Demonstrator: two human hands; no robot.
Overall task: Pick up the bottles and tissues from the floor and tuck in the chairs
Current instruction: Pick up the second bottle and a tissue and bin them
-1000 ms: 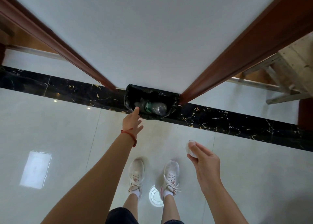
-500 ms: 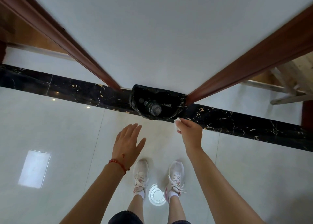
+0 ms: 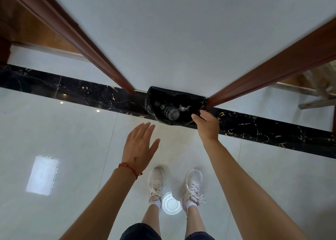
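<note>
A bin lined with a black bag (image 3: 154, 112) stands against the white wall. Inside it lie a clear plastic bottle (image 3: 171, 112) and a crumpled white tissue (image 3: 184, 107). My right hand (image 3: 207, 126) hovers over the bin's right rim with loosely bent fingers that hold nothing; I cannot tell if it touches the bag. My left hand (image 3: 140, 145) floats above the floor in front of the bin, to its left, fingers straight and spread, empty.
Dark red wooden door frames (image 3: 94, 49) run along both sides of the white wall (image 3: 172, 30). A black marble strip (image 3: 272, 132) crosses the glossy white tile floor. Pale wooden furniture legs (image 3: 316, 96) show at the right edge. My feet stand just behind the bin.
My right hand carried the tissue up to the bin and let it go; the tissue now lies inside. My left hand drew back from the bin's rim and opened flat.
</note>
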